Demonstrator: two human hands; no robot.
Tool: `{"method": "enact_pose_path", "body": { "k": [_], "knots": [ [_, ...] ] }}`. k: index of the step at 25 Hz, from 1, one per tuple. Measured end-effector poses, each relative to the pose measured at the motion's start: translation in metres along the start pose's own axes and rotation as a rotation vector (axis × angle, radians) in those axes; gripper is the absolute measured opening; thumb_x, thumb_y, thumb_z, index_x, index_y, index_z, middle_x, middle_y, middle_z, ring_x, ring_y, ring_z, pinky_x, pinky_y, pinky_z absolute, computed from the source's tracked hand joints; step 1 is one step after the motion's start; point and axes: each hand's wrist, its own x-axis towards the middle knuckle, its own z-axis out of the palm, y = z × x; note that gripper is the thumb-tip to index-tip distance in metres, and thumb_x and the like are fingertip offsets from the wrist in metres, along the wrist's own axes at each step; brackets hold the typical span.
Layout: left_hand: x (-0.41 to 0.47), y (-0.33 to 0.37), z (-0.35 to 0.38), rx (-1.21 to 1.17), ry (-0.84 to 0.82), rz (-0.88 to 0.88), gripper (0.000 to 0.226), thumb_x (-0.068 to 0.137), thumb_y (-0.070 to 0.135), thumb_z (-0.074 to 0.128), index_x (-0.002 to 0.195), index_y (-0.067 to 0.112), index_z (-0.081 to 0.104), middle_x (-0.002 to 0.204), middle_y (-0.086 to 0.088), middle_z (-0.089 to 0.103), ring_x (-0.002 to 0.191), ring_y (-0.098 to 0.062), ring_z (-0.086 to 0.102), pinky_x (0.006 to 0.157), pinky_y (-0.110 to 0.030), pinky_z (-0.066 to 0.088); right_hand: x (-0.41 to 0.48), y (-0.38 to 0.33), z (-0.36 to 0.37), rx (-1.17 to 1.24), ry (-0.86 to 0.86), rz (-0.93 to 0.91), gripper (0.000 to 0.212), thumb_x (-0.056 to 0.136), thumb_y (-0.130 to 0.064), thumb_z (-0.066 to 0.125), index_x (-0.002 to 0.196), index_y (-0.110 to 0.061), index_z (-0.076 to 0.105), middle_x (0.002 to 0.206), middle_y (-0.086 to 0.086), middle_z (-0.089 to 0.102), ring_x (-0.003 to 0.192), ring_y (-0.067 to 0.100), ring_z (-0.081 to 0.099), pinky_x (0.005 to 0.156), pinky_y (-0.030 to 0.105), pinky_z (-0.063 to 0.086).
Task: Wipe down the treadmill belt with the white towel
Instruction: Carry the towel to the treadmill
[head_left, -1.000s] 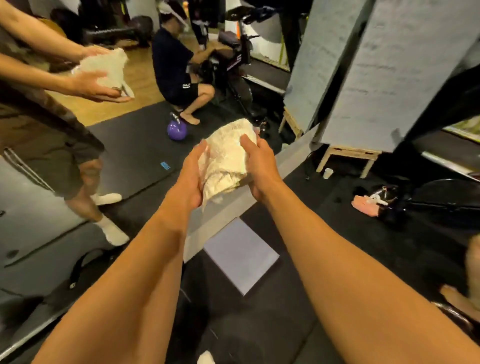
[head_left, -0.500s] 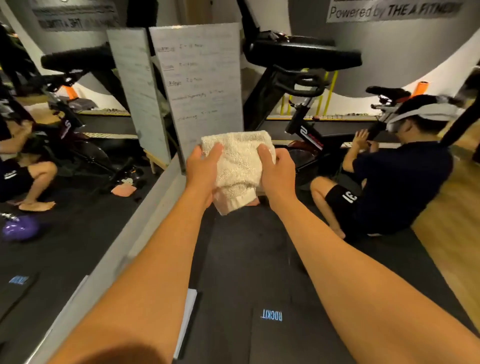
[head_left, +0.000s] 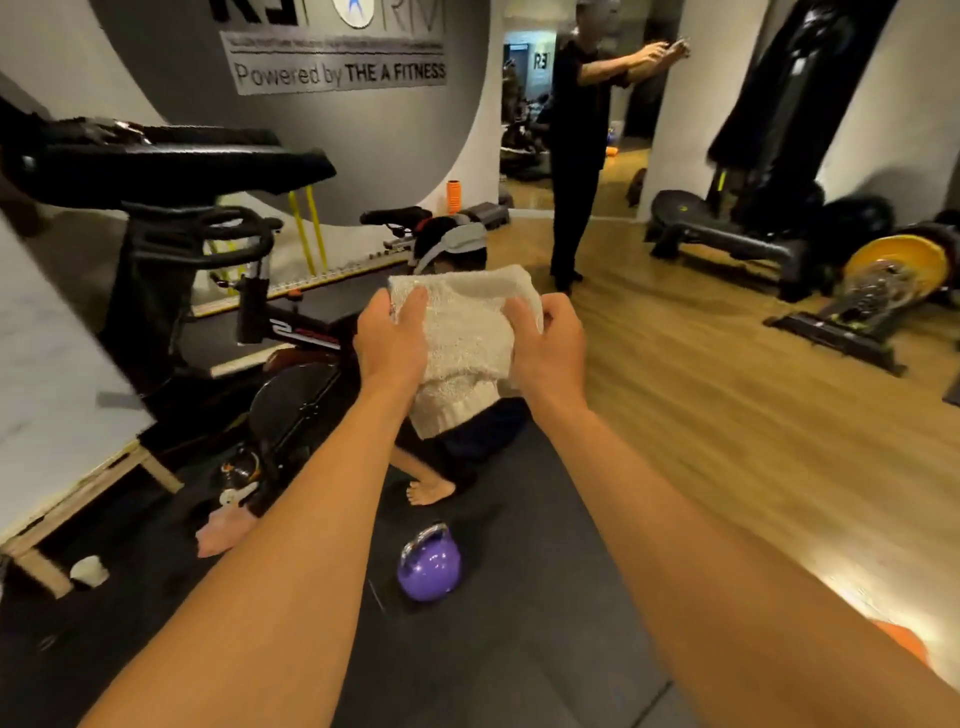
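Note:
A folded white towel is held up in front of me at arm's length. My left hand grips its left side, thumb over the front. My right hand grips its right side. The towel's lower part hangs down between my wrists. No treadmill belt is plainly visible in this view.
A person crouches on the black mat right behind the towel, beside an exercise bike. A purple kettlebell sits on the mat near me. Another person stands on the wooden floor. A whiteboard leans at left; weight gear at right.
My view has swung to the right, from the mirror and whiteboards toward the open gym floor. Both hands have kept hold of the towel in front of me.

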Motion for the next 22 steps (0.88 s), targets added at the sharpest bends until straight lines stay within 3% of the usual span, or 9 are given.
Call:
{"method": "enact_pose_path", "body": {
  "k": [3,5,6,8,10,14,22],
  "knots": [
    [0.011,0.011,0.095,-0.04,-0.143,0.024,0.024,0.096,0.036,0.051,0.102,0.014,0.059,0.098,0.001,0.061,0.085,-0.011,0.057,0.075,-0.021,0.043,0.056,0.023,-0.058,-0.031,0.148,0.03,0.018,0.091,-0.029,0.058,0.083,-0.013,0.053,0.073,-0.005,0.051,0.06,0.006,0.045,0.049,0.016,0.035],
    [0.02,0.017,0.154,-0.027,-0.204,0.056,0.018,0.096,0.034,0.05,0.097,0.017,0.057,0.087,0.007,0.057,0.079,-0.007,0.054,0.07,-0.009,0.039,0.096,0.041,-0.094,-0.046,0.205,0.028,0.018,0.091,-0.028,0.058,0.089,-0.011,0.054,0.076,-0.005,0.053,0.062,0.007,0.047,0.05,0.016,0.037],
    [0.026,0.02,0.182,-0.036,-0.214,0.071,0.02,0.096,0.036,0.051,0.1,0.017,0.058,0.091,0.007,0.059,0.086,-0.011,0.056,0.072,-0.011,0.041,0.116,0.049,-0.111,-0.067,0.224,0.022,0.017,0.091,-0.029,0.058,0.091,-0.012,0.055,0.077,-0.006,0.054,0.064,0.007,0.049,0.052,0.018,0.04],
    [0.041,0.026,0.23,-0.058,-0.22,0.094,0.027,0.095,0.038,0.052,0.109,0.017,0.061,0.104,0.002,0.063,0.1,-0.017,0.059,0.083,-0.026,0.048,0.155,0.059,-0.138,-0.103,0.232,0.008,0.014,0.091,-0.031,0.058,0.092,-0.018,0.055,0.08,-0.007,0.057,0.071,0.011,0.055,0.06,0.03,0.048],
    [0.056,0.034,0.28,-0.071,-0.212,0.105,0.024,0.095,0.035,0.053,0.108,0.017,0.062,0.104,0.002,0.062,0.098,-0.017,0.059,0.083,-0.029,0.047,0.201,0.068,-0.166,-0.133,0.244,0.004,0.012,0.092,-0.032,0.058,0.09,-0.021,0.056,0.081,-0.007,0.059,0.075,0.014,0.059,0.065,0.038,0.051],
    [0.088,0.049,0.358,-0.07,-0.214,0.112,0.016,0.095,0.033,0.053,0.098,0.018,0.058,0.099,0.002,0.063,0.094,-0.017,0.06,0.078,-0.028,0.045,0.28,0.086,-0.203,-0.13,0.217,-0.009,0.012,0.093,-0.032,0.057,0.091,-0.02,0.057,0.083,-0.006,0.06,0.076,0.012,0.06,0.062,0.033,0.051],
    [0.19,0.038,0.493,-0.008,-0.223,0.147,0.033,0.096,0.039,0.05,0.113,0.012,0.06,0.11,-0.001,0.062,0.098,-0.017,0.056,0.078,-0.027,0.041,0.429,0.143,-0.226,-0.147,0.218,-0.034,0.014,0.095,-0.032,0.054,0.091,-0.018,0.055,0.084,-0.004,0.059,0.076,0.011,0.057,0.063,0.034,0.05]
  ]
}}
